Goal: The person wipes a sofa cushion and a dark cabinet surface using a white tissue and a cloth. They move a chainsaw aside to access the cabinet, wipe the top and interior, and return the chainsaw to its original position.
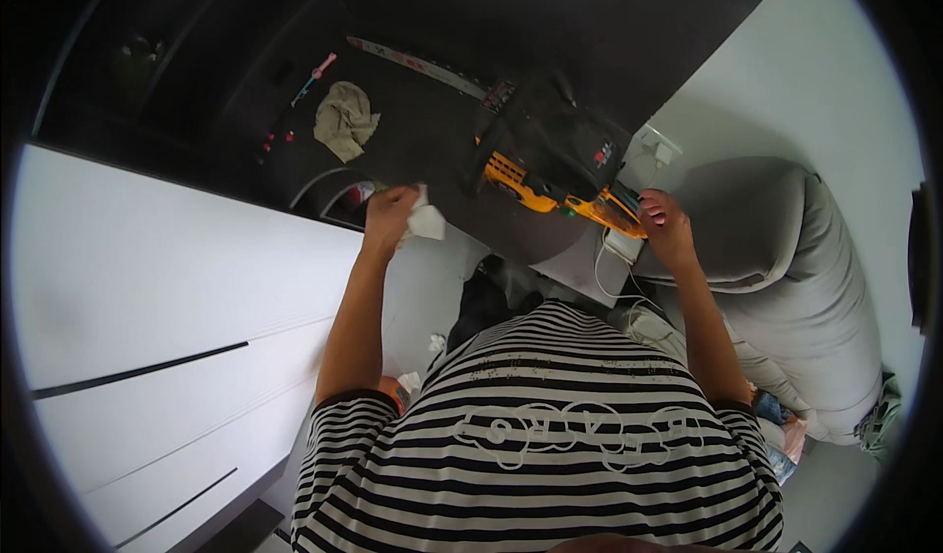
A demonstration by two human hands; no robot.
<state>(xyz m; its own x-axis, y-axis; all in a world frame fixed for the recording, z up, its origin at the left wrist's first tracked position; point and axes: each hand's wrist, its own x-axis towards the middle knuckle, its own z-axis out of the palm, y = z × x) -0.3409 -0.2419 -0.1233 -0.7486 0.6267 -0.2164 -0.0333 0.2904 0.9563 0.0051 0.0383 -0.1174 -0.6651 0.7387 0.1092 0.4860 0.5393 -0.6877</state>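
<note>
My left hand (390,218) is pinched shut on a crumpled white tissue or thin cloth (427,221), just over the dark tabletop's front edge. An orange and black chainsaw (563,159) lies across the dark tabletop (435,137), its guide bar (420,67) pointing to the far left. My right hand (667,225) is at the end of the saw's orange rear handle (611,214), fingers curled. Whether those fingers grip the handle or only touch it is unclear. A crumpled beige cloth (345,120) lies left of the saw.
A pink and blue slim item (315,79) and small red pieces (278,139) lie at the left. White drawers (184,273) stand on the left side. On the right are a grey padded seat (803,288), a wall socket with plug (659,151) and white cables (600,277).
</note>
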